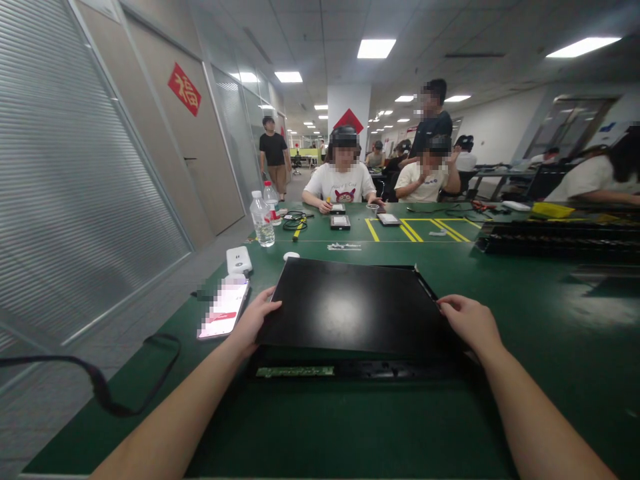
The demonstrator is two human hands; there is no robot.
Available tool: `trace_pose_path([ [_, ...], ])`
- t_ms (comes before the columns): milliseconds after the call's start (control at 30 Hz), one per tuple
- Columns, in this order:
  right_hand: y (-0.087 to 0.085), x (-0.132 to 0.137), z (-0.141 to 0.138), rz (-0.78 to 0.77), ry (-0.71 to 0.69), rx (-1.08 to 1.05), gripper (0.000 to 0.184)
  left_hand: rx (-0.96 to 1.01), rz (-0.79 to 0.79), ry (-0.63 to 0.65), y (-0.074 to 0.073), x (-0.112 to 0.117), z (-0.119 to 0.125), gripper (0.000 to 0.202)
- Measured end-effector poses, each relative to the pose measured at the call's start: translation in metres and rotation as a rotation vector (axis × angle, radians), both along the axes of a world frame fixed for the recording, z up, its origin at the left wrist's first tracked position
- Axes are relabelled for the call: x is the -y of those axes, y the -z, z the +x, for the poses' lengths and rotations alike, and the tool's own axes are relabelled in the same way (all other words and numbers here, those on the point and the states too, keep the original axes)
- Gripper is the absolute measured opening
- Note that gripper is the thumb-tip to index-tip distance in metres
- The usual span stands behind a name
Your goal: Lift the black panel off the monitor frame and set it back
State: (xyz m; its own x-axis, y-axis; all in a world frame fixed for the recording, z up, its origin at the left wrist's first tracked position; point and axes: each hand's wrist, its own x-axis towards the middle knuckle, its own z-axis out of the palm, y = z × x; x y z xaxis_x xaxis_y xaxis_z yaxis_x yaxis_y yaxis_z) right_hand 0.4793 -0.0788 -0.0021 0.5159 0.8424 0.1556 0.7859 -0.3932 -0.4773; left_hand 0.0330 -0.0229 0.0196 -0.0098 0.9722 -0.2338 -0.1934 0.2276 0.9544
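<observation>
A glossy black screen panel (345, 310) lies at a slight tilt over a black frame (400, 370) on the green table. My left hand (257, 317) grips the panel's left edge, thumb on top and the other fingers mostly hidden below. On the right side, my right hand (470, 323) pinches the frame's rim close to the panel; whether it also touches the panel I cannot tell. A green circuit board strip (295, 371) shows in the frame's near side, below the panel's front edge.
Left of the panel are a lit phone (225, 308), a white power bank (239, 261) and a water bottle (263, 220). Across the green table (550, 373) sit people with small drives (340, 222). Long black parts (555, 238) lie at right. A black strap (105, 393) hangs at left.
</observation>
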Motion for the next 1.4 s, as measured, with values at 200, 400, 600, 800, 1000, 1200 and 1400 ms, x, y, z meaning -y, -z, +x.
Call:
trace_pose_path([
  [200, -0.001, 0.001, -0.002, 0.023, -0.018, 0.028, 0.031, -0.009, -0.016, 0.004, 0.001, -0.001, -0.001, 0.061],
  [400, -0.001, 0.001, -0.001, 0.007, -0.014, 0.017, 0.031, -0.025, -0.032, 0.0, -0.009, 0.005, 0.004, 0.064],
  [600, 0.004, 0.0, 0.001, 0.037, -0.032, 0.034, 0.03, -0.031, -0.025, -0.001, -0.012, 0.008, 0.006, 0.059],
  [800, 0.003, 0.0, 0.0, 0.016, -0.025, -0.004, 0.032, -0.006, -0.038, -0.007, -0.011, 0.007, 0.006, 0.059],
  [1000, 0.003, 0.0, 0.001, 0.032, -0.039, -0.023, 0.032, 0.055, -0.047, 0.015, -0.012, 0.006, 0.003, 0.057],
  [1200, 0.005, -0.001, 0.003, 0.044, -0.039, -0.033, 0.031, 0.07, -0.024, 0.04, -0.001, 0.0, -0.002, 0.056],
  [1400, 0.002, 0.0, 0.001, 0.019, -0.036, -0.033, 0.032, 0.068, -0.026, 0.015, 0.003, -0.005, -0.003, 0.054],
])
